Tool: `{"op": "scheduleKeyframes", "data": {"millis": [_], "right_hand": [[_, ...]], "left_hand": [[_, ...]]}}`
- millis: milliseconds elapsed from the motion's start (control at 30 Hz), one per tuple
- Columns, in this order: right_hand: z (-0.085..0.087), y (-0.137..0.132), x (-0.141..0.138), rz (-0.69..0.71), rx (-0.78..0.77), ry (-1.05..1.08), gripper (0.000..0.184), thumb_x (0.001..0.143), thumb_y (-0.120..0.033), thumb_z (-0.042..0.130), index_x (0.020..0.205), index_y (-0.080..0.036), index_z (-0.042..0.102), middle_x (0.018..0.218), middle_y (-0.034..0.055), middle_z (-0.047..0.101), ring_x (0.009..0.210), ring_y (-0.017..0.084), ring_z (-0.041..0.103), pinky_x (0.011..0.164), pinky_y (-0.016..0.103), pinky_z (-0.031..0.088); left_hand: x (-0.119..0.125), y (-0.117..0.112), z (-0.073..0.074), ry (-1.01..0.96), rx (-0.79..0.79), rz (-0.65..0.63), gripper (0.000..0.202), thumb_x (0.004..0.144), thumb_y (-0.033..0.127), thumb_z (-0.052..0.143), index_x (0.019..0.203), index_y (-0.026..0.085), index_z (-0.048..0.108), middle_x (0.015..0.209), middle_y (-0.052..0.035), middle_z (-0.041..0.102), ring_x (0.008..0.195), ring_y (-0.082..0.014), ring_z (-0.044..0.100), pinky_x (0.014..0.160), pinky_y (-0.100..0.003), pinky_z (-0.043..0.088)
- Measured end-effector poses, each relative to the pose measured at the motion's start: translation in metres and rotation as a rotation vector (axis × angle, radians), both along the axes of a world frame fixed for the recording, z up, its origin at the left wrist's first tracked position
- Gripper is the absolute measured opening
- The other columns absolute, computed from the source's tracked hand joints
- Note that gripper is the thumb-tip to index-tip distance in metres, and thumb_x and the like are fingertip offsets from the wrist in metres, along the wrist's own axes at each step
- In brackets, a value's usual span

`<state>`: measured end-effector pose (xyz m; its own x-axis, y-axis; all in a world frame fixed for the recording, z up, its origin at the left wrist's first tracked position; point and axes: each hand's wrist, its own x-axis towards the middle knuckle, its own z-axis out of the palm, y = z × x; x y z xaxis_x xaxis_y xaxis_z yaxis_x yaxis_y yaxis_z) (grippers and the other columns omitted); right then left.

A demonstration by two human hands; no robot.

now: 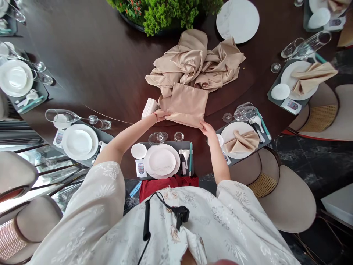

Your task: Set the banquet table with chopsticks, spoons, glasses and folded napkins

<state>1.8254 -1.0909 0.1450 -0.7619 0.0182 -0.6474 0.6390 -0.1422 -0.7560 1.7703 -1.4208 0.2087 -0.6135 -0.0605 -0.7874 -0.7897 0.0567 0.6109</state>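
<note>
A beige cloth napkin (188, 103) is stretched between my two hands over the dark table, its near edge folded into a band. My left hand (162, 115) pinches the near left corner, and my right hand (206, 127) grips the near right corner. Just beyond lies a heap of crumpled beige napkins (193, 60), which the far edge of the held one touches. To the left of my left hand is a small stack of white folded paper or cloth (150, 107). Below my hands sits a place setting with stacked white plates (162, 162).
Stemmed glasses (156, 138) stand between my forearms and the plates. A setting with a folded napkin (241, 141) lies at right, another with bare plates (79, 141) at left. A green plant (171, 14) and a white round board (237, 20) are at the back. Chairs (284, 198) surround the table.
</note>
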Motion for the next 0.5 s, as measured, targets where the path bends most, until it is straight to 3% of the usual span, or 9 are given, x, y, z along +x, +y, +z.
{"op": "scheduleKeyframes", "data": {"millis": [100, 200, 267, 367, 500], "right_hand": [[0.015, 0.019, -0.003, 0.05, 0.14, 0.226, 0.026, 0.076, -0.042, 0.081, 0.085, -0.019, 0.073, 0.113, 0.0109, 0.075, 0.113, 0.027, 0.07, 0.099, 0.043, 0.058], [0.027, 0.031, -0.013, 0.018, 0.405, 0.553, 0.03, 0.084, -0.049, 0.076, 0.086, -0.019, 0.074, 0.142, 0.0132, 0.063, 0.138, 0.03, 0.055, 0.109, 0.046, 0.052], [0.03, 0.036, -0.021, 0.02, 0.491, 0.683, 0.034, 0.09, -0.053, 0.069, 0.089, -0.019, 0.073, 0.147, 0.0131, 0.06, 0.145, 0.03, 0.048, 0.112, 0.048, 0.049], [0.026, 0.037, -0.029, -0.005, 0.509, 0.69, 0.038, 0.093, -0.057, 0.062, 0.098, -0.02, 0.073, 0.13, 0.0117, 0.067, 0.136, 0.029, 0.056, 0.107, 0.046, 0.051], [0.009, 0.021, -0.032, -0.162, 0.421, 0.479, 0.046, 0.093, -0.062, 0.059, 0.105, -0.019, 0.069, 0.11, 0.0101, 0.071, 0.11, 0.024, 0.065, 0.096, 0.038, 0.055]], "left_hand": [[-0.005, -0.005, 0.011, 0.197, 0.021, -0.099, 0.03, 0.058, 0.016, 0.09, 0.076, 0.016, 0.066, 0.087, -0.009, 0.073, 0.098, -0.0257, 0.071, 0.092, -0.039, 0.06], [-0.013, -0.006, 0.02, 0.563, -0.072, -0.189, 0.023, 0.066, 0.024, 0.083, 0.082, 0.017, 0.067, 0.123, -0.0134, 0.069, 0.122, -0.0276, 0.064, 0.101, -0.039, 0.056], [-0.021, -0.003, 0.023, 0.691, -0.075, -0.245, 0.017, 0.07, 0.022, 0.077, 0.083, 0.018, 0.066, 0.138, -0.0135, 0.062, 0.132, -0.027, 0.057, 0.105, -0.038, 0.053], [-0.031, 0.007, 0.022, 0.623, -0.047, -0.266, 0.015, 0.071, 0.018, 0.072, 0.083, 0.017, 0.064, 0.12, -0.012, 0.068, 0.124, -0.0257, 0.061, 0.101, -0.036, 0.054], [-0.037, 0.025, 0.008, 0.392, 0.033, -0.16, 0.015, 0.073, 0.017, 0.07, 0.085, 0.016, 0.061, 0.09, -0.005, 0.065, 0.099, -0.0203, 0.066, 0.09, -0.035, 0.059]]}}
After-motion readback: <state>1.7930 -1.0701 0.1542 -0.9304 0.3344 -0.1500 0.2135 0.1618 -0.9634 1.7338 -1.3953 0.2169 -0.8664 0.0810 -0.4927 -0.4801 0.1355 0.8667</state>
